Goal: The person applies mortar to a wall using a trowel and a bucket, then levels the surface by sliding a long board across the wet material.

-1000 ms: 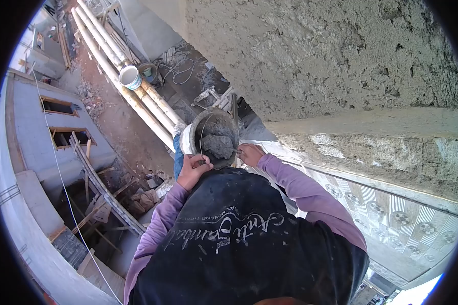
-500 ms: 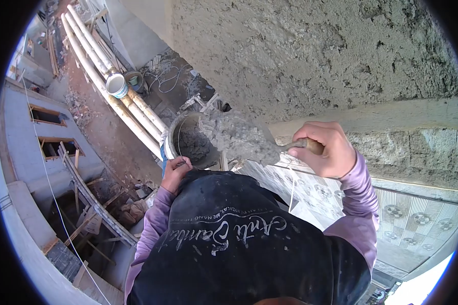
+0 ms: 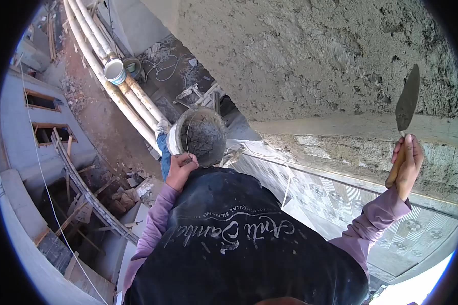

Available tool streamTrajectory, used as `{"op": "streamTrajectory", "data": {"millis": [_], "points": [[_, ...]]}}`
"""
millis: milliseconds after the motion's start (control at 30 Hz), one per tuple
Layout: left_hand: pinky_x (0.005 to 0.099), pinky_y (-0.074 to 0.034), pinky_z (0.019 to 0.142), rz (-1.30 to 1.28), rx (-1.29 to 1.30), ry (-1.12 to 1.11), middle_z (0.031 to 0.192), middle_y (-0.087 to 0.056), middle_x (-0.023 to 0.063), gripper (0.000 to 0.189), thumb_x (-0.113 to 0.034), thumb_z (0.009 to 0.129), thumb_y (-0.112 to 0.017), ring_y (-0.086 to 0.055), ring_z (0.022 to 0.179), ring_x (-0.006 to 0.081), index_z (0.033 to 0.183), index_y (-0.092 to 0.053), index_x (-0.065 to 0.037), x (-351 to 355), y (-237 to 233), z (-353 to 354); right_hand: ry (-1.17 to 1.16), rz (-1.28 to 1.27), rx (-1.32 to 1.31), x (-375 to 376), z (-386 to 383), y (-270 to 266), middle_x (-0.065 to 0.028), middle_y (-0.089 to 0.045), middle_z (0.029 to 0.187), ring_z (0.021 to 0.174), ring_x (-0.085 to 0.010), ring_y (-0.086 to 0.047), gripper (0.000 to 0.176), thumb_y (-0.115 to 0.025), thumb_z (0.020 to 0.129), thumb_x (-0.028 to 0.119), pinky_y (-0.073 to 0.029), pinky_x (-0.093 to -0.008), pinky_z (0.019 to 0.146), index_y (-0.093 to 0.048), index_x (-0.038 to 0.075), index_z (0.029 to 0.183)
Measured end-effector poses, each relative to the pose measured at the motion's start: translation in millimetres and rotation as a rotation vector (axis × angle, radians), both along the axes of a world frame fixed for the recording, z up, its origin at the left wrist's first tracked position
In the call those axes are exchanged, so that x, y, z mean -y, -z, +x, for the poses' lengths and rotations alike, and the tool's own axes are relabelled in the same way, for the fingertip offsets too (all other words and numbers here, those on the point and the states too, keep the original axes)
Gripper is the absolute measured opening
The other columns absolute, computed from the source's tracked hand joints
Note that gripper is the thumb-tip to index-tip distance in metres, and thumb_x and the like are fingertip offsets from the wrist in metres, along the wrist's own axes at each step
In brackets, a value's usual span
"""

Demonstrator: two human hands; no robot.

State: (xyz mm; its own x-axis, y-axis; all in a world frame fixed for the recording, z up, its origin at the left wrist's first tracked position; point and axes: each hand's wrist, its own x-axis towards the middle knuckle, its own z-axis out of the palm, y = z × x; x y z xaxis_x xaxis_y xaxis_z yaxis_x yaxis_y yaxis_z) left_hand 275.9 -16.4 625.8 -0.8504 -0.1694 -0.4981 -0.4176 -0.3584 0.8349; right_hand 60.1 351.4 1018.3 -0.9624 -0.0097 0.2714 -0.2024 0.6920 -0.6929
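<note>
My right hand (image 3: 410,165) is wrapped round the wooden handle of a trowel (image 3: 407,100). The blade points up the wall and shows no mortar heap on the side I see. Behind it is a wall (image 3: 310,66) coated in rough wet mortar, with a smoother ledge band (image 3: 336,124) below. Close to my body, my left hand (image 3: 180,172) is closed at the near rim of a bucket (image 3: 173,139), where the thin wire handle comes down. Grey mortar (image 3: 204,136) lies inside the bucket.
Bamboo poles (image 3: 137,108) run away at the left, with a white and blue pail (image 3: 114,71) on them. Rubble and lumber lie far below. A patterned tile panel (image 3: 336,195) is under the ledge, and a neighbouring building (image 3: 20,122) stands at left.
The trowel went from beside the bucket, heaped with mortar, to the right against the wall, its heap gone. My left hand stays at the bucket, now seen more fully.
</note>
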Motion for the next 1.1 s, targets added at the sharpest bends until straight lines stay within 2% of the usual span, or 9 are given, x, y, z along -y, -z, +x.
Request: {"op": "streamTrajectory", "data": {"millis": [200,267,333,467,667,767,967,1000,1100], "points": [[0.0248,-0.04,0.079,0.048,0.02,0.064,0.08,-0.061,0.0006,0.01,-0.013,0.077,-0.067,-0.054,0.083,0.0106,0.081,-0.065,-0.005,-0.1,10.0,-1.4,-0.253,0.462,-0.069,66.9,-84.2,152.3,-0.0023,-0.053,0.055,0.047,-0.0098,-0.047,0.026,-0.062,0.096,0.025,-0.037,-0.0299,0.046,-0.065,0.0,0.093],[0.0254,-0.04,0.08,0.07,0.042,0.071,0.08,-0.061,0.0008,0.01,-0.014,0.077,-0.067,-0.054,0.084,0.0112,0.081,-0.065,-0.005,-0.2,10.6,-1.2,-0.265,0.449,-0.071,102.8,-111.1,214.1,-0.0191,-0.064,0.067,0.059,-0.0366,-0.063,0.031,-0.065,0.092,0.03,-0.047,-0.0438,0.057,-0.065,-0.001,0.093],[0.0256,-0.04,0.081,0.034,0.025,0.077,0.08,-0.061,0.0008,0.01,-0.014,0.077,-0.067,-0.053,0.083,0.0114,0.08,-0.065,-0.005,-1.9,15.7,2.3,-0.244,0.473,-0.131,113.6,-137.8,265.9,-0.0242,-0.065,0.073,0.072,-0.0449,-0.064,0.032,-0.066,0.09,0.031,-0.049,-0.0473,0.065,-0.066,-0.001,0.093],[0.0254,-0.041,0.08,-0.054,-0.023,0.09,0.08,-0.06,0.0004,0.01,-0.014,0.077,-0.066,-0.052,0.08,0.0109,0.079,-0.064,-0.004,2.8,24.4,8.1,-0.119,0.344,-0.143,111.5,-139.1,254.0,-0.0253,-0.064,0.073,0.07,-0.0437,-0.064,0.031,-0.066,0.09,0.03,-0.05,-0.0454,0.065,-0.067,-0.001,0.093],[0.024,-0.043,0.074,-0.057,-0.015,0.102,0.078,-0.062,-0.0003,0.009,-0.012,0.078,-0.066,-0.055,0.076,0.0086,0.078,-0.063,-0.004,7.6,1.5,-3.4,0.051,-0.055,-0.005,79.2,-94.0,191.5,-0.0123,-0.062,0.063,0.055,-0.0175,-0.06,0.031,-0.068,0.091,0.028,-0.048,-0.0344,0.057,-0.067,-0.002,0.094],[0.0246,-0.043,0.075,-0.037,-0.01,0.096,0.077,-0.063,0.0002,0.009,-0.012,0.077,-0.066,-0.057,0.077,0.0088,0.077,-0.063,-0.003,10.3,11.5,-5.9,0.083,-0.035,-0.065,43.5,-77.5,168.5,-0.0072,-0.06,0.063,0.056,-0.0096,-0.058,0.028,-0.068,0.092,0.026,-0.048,-0.0318,0.054,-0.068,-0.002,0.092],[0.0252,-0.044,0.076,-0.016,-0.001,0.107,0.076,-0.063,0.002,0.01,-0.012,0.075,-0.065,-0.058,0.078,0.0105,0.077,-0.065,-0.002,10.1,15.1,-11.8,0.162,0.63,-0.387,5.2,-36.2,103.2,-0.0142,-0.067,0.07,0.059,-0.0236,-0.066,0.026,-0.075,0.085,0.025,-0.05,-0.0351,0.055,-0.068,0.001,0.091],[0.0251,-0.044,0.076,-0.007,-0.008,0.097,0.075,-0.063,0.0021,0.011,-0.012,0.075,-0.065,-0.058,0.078,0.0107,0.077,-0.065,-0.002,9.2,11.8,-12.1,0.152,0.682,-0.453,4.2,-31.0,94.8,-0.0166,-0.069,0.078,0.066,-0.0311,-0.069,0.025,-0.078,0.08,0.025,-0.051,-0.0373,0.058,-0.068,0.003,0.089],[0.0246,-0.043,0.075,0.003,-0.024,0.079,0.075,-0.063,0.0018,0.011,-0.012,0.075,-0.065,-0.058,0.078,0.0111,0.077,-0.065,-0.002,8.1,10.6,-14.0,0.093,0.869,-0.47,34.6,-6.2,68.2,-0.0163,-0.07,0.083,0.07,-0.0321,-0.07,0.024,-0.079,0.079,0.024,-0.053,-0.0378,0.06,-0.068,0.004,0.088]]}}
